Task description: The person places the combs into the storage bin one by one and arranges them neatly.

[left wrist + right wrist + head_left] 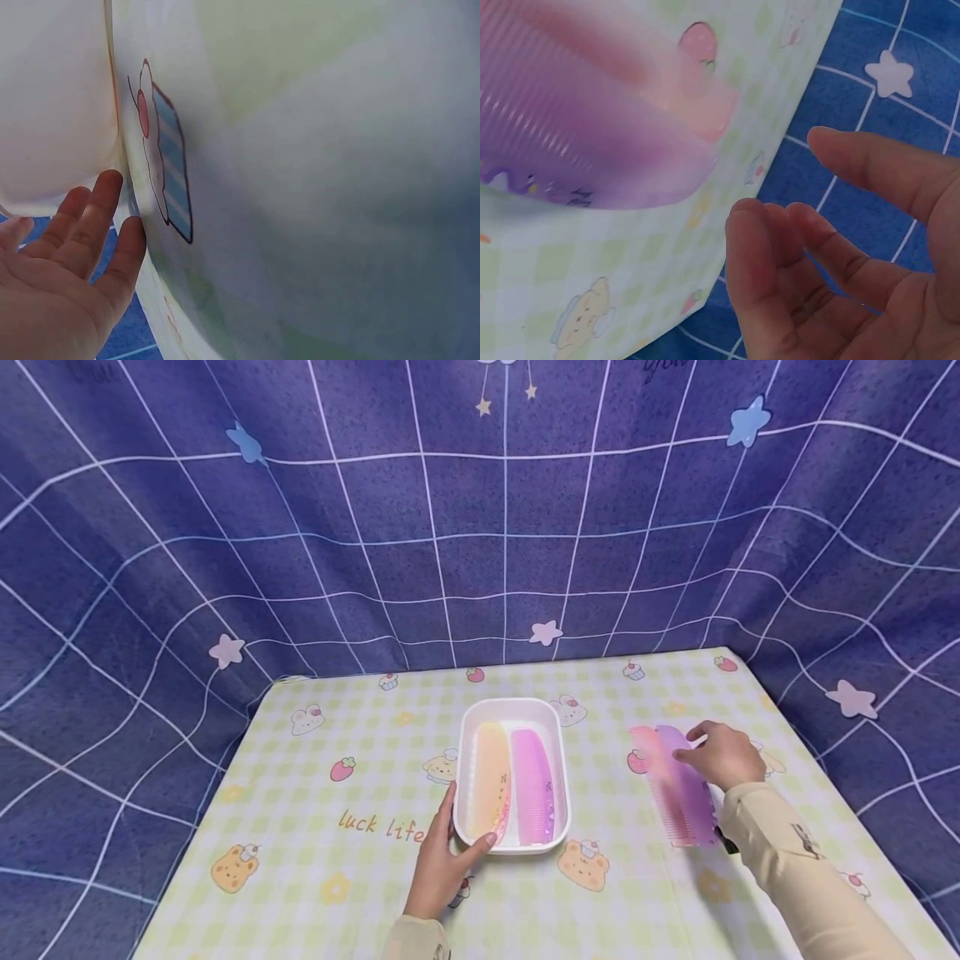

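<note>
— What do we see near the counter's (300, 793) right edge?
— Two translucent, fine-toothed plastic combs (678, 785), pink and purple; our right hand (723, 756) rests fingertips on them, fingers loosely bent, gripping nothing.
— And our left hand (442, 860)?
— Open, straight fingers against the smooth white tray's (558, 760) near corner; two combs lie inside.

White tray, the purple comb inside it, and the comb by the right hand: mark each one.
White tray (510, 704): head view, far rim.
Purple comb in the tray (531, 785): head view, middle of its body.
Comb by the right hand (686, 806): head view, lower body.
</note>
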### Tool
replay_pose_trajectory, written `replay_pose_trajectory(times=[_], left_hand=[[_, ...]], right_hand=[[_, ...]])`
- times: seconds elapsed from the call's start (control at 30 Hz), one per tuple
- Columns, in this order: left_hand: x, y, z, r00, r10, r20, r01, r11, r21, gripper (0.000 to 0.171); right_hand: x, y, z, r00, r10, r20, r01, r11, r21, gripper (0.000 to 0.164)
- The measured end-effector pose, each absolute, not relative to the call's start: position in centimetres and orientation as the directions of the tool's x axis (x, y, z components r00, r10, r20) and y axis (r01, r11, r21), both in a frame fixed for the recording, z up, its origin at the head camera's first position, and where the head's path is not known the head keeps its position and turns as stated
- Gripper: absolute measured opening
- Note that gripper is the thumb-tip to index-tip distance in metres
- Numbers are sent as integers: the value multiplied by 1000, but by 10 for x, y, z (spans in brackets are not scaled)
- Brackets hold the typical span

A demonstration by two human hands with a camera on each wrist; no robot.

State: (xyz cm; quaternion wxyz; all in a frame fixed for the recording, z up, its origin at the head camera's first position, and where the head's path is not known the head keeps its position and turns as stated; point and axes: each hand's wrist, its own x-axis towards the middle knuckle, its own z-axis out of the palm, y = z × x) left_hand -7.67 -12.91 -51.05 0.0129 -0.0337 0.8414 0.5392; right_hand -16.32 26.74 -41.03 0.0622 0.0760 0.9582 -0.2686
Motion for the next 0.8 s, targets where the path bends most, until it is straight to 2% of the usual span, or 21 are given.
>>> replay_pose_trajectory(times=[0.37,0.8], left_hand=[[-77,-129,-511,-996,-48,-69,-83,413,907,100],[-77,-128,-511,-997,-48,-52,-68,421,905,100]], right_hand=[[-165,284,-425,-961,132,-244,237,849,-472,55],[-167,290,-445,-920,149,-363,318,824,-469,69]])
